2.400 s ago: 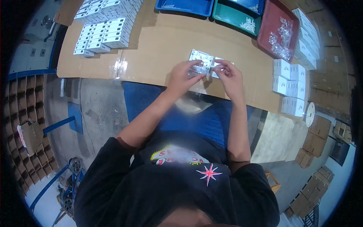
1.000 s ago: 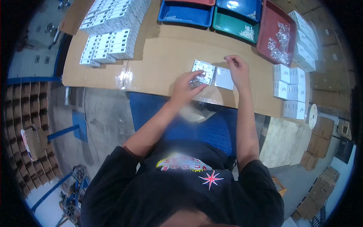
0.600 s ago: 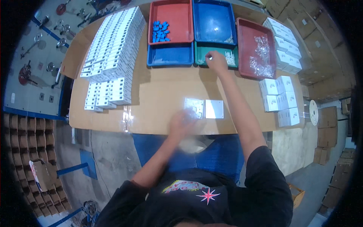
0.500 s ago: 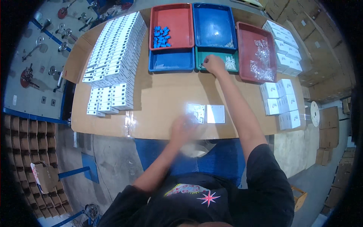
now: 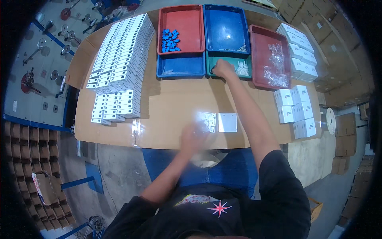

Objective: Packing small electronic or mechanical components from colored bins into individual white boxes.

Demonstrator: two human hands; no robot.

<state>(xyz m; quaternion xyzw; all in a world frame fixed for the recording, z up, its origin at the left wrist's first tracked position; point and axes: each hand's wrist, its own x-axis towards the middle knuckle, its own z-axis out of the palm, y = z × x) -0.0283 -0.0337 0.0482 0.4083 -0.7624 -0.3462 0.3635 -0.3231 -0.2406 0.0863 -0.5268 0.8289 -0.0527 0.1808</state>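
Observation:
My right hand (image 5: 223, 69) reaches into the left part of the green tray (image 5: 229, 75). Its fingers are bent down and drawn together; whatever they pinch is hidden. Beside it in that tray lies a heap of small white plugs (image 5: 242, 68). Near the front edge of the cardboard-covered table, my left hand (image 5: 192, 137) is at the left side of a white plastic housing (image 5: 209, 122). A blur covers that hand, so its fingers and grip cannot be made out. Just right of the housing lies a flat white square plate (image 5: 227, 122), apart from it.
Behind stand a red tray (image 5: 181, 24) with blue connectors, two blue trays (image 5: 225, 26), and a red tray (image 5: 260, 55) holding clear plastic bags. Stacked white boxes (image 5: 119, 51) fill the table's left; more white boxes (image 5: 304, 104) line the right. Cardboard (image 5: 167, 115) covers the table.
My right hand stays in the green tray, its fingers curled lower and slightly shifted. The whole view has dropped a little. My left hand stays by the housing.

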